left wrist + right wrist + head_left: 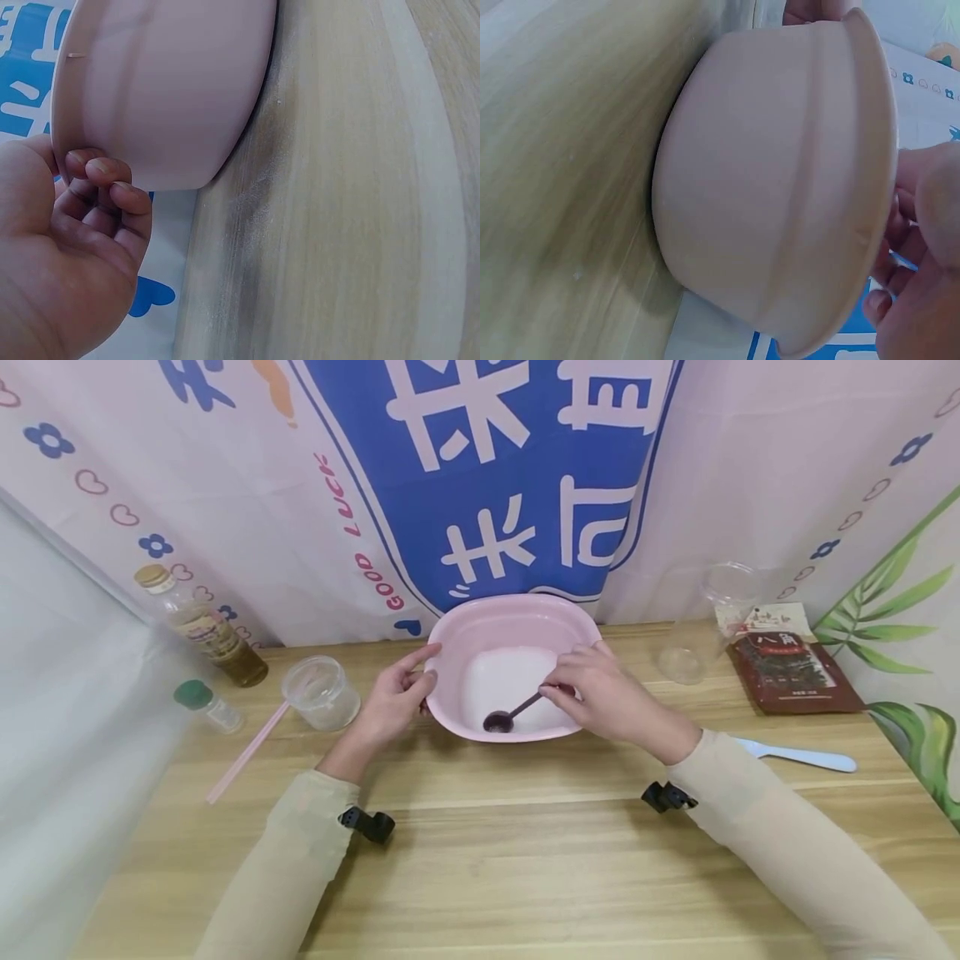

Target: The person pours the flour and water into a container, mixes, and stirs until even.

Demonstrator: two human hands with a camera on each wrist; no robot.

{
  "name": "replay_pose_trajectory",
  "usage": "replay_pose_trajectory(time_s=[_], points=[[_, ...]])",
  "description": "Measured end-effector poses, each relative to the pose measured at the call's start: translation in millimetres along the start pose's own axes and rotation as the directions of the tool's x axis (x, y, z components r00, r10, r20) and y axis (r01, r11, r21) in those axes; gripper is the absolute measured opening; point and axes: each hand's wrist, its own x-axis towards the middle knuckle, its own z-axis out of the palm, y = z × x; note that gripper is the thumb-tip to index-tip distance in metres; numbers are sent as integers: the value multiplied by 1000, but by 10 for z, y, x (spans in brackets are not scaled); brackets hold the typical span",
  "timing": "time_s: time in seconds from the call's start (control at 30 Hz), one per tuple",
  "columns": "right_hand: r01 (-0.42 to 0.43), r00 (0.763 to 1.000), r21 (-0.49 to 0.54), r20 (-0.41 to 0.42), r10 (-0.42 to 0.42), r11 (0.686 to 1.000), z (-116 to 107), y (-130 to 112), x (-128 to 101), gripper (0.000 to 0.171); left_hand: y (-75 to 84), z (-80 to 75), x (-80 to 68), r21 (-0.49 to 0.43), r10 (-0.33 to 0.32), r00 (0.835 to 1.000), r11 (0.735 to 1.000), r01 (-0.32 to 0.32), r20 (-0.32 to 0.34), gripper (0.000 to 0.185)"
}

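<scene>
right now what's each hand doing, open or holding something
Left hand: grips the rim of the pink basin.
Right hand: pinches the dark spoon inside the basin.

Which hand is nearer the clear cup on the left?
Left. The left hand grips the basin rim just beside the cup; the right hand holds the spoon across the basin.

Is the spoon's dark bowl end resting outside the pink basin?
No, the spoon held by the right hand has its bowl end inside the pink basin.
</scene>
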Motion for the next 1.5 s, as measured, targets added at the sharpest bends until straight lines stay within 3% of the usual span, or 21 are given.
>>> replay_pose_trajectory(time_s=[0.17, 0.43, 0.6, 0.8, 0.93, 1.1, 1.37, 1.5], points=[[-82, 996, -110, -48, 77, 991, -3, 32, 70, 13, 1, 3, -1, -12, -5, 1000, 1000, 5, 3, 51], [-195, 978, -267, -123, 168, 944, -69, 219, 81, 16, 22, -5, -9, 0, -4, 1000, 1000, 4, 0, 52], [-211, 973, -219, -144, 182, 953, -78, 245, 78, 15, 0, -9, -14, 2, -13, 1000, 1000, 13, 2, 52], [-150, 986, -16, -70, 149, 989, -27, 44, 108, 14, -8, -13, -12, -6, 4, 1000, 1000, -4, 0, 52], [-91, 996, 54, -20, 92, 994, 45, -115, 126, 12, -3, -14, -2, -12, 16, 1000, 1000, -16, 1, 52], [-119, 993, 0, 25, 119, 993, 75, -157, 152, 14, -5, -6, 4, -18, 12, 1000, 1000, -12, -1, 51], [-299, 954, -133, -44, 296, 945, -64, 111, 140, 17, -22, -4, 17, -5, 4, 1000, 1000, -4, -4, 51], [-346, 938, -198, -98, 333, 917, -113, 251, 105, 18, -16, -10, 12, -7, 6, 1000, 1000, -6, -6, 51]])
